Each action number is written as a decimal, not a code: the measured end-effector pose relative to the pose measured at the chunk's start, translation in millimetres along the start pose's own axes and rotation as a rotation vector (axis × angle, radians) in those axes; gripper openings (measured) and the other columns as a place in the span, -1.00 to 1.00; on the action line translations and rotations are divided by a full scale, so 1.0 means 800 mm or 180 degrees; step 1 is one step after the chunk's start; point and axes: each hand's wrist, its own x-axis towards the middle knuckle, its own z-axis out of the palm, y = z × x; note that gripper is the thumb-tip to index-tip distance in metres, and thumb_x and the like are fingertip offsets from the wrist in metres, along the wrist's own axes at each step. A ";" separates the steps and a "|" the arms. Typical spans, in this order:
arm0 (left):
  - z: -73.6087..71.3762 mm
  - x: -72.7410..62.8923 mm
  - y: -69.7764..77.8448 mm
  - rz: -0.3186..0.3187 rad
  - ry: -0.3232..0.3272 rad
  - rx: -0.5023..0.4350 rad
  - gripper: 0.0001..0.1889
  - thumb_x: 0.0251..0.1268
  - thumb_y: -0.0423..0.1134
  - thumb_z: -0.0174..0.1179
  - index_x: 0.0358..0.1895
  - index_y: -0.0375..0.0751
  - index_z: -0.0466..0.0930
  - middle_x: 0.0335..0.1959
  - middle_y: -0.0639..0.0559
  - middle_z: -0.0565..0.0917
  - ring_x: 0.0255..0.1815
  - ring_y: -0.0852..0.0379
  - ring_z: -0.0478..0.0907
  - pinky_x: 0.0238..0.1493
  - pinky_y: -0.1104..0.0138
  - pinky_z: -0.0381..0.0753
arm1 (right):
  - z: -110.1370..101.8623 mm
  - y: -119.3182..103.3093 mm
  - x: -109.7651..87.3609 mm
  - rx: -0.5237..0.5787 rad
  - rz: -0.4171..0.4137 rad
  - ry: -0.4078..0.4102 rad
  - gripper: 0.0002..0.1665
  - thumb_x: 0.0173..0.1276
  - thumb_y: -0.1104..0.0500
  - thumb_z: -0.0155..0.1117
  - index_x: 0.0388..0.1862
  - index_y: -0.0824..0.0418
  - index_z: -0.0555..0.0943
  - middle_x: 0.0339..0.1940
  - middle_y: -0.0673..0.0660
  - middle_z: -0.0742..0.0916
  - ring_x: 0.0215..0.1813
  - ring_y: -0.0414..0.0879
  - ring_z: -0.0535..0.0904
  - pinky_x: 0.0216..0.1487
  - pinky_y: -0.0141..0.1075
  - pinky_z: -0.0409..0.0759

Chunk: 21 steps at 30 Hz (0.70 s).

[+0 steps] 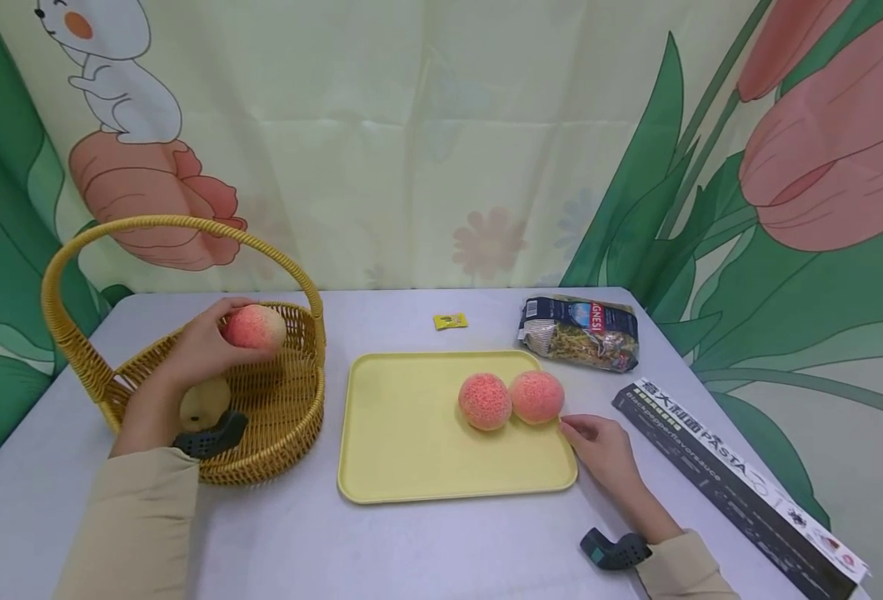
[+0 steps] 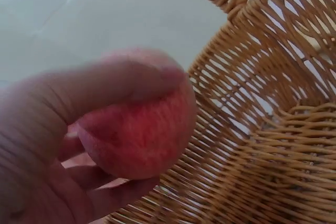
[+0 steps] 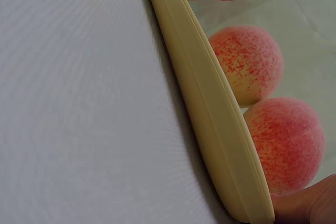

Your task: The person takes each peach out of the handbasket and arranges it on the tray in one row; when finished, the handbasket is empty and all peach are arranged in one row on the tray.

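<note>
My left hand grips a pink and cream peach above the wicker basket. In the left wrist view, the thumb lies across the upper side of the peach, with fingers curled beneath. Inside the basket is a pale yellow round fruit, partly covered by my wrist. Two pink peaches, a left one and a right one, sit side by side on the yellow tray. My right hand pinches the tray's right rim, close to the right peach.
A small yellow packet lies behind the tray. Beyond its back right corner is a bag of pasta. A long black pasta box lies slanted along the table's right side. The basket's tall handle arches over its opening.
</note>
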 end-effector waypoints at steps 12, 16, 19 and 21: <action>-0.008 -0.038 0.052 0.0150 0.0299 -0.0091 -0.06 -0.06 -0.20 0.43 0.38 -0.13 0.01 0.22 -0.26 0.23 0.03 -0.25 0.37 -0.19 0.13 0.55 | -0.003 0.001 0.000 0.0044 -0.0099 -0.0018 -0.71 0.29 0.22 0.18 -0.10 0.40 0.60 -0.17 0.28 0.67 -0.07 0.10 0.55 -0.07 -0.09 0.52; -0.002 -0.058 0.064 0.0191 0.0348 -0.0066 0.00 -0.10 -0.23 0.45 0.36 -0.19 -0.09 0.23 -0.27 0.18 0.07 -0.27 0.33 -0.10 -0.08 0.48 | -0.002 0.001 0.000 -0.0004 -0.0059 -0.0025 -0.70 0.30 0.21 0.17 -0.09 0.41 0.59 -0.16 0.28 0.67 -0.04 0.13 0.54 -0.05 -0.06 0.50; 0.003 -0.071 0.072 0.0286 0.0337 -0.0045 -0.06 -0.11 -0.23 0.46 0.30 -0.22 -0.01 0.15 -0.25 0.26 0.00 -0.22 0.37 -0.14 0.12 0.56 | 0.000 0.001 0.000 -0.0048 -0.0029 -0.0016 -0.70 0.30 0.21 0.17 -0.09 0.40 0.59 -0.16 0.28 0.67 -0.04 0.13 0.55 -0.05 -0.06 0.50; 0.006 -0.078 0.078 0.0390 0.0317 -0.0056 -0.11 -0.13 -0.24 0.46 0.26 -0.21 0.06 0.09 -0.20 0.31 -0.04 -0.14 0.39 -0.20 0.32 0.57 | 0.000 0.000 0.001 -0.0045 -0.0014 -0.0014 -0.70 0.30 0.21 0.17 -0.09 0.40 0.59 -0.16 0.28 0.67 -0.05 0.12 0.55 -0.05 -0.07 0.51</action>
